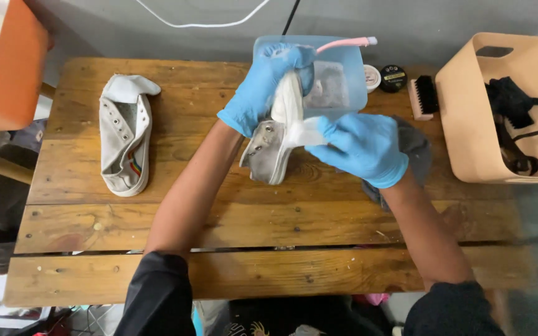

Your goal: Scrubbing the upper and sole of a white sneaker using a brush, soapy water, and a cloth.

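Both my hands wear blue gloves. My left hand (261, 87) grips the upper part of a dirty grey-white canvas shoe (271, 144) and holds it tilted above the wooden table (219, 224). My right hand (362, 148) presses a white cloth (306, 132) against the shoe's side. Just behind the shoe stands a translucent blue tub (344, 68) with a pink-handled toothbrush (347, 43) lying across its rim.
The matching shoe (124, 140) lies on the table at the left. A small brush (423, 96) and two small round tins (393, 77) sit at the back right. A tan bin (499, 106) holding black items stands at the right. A grey cloth (415, 149) lies under my right wrist.
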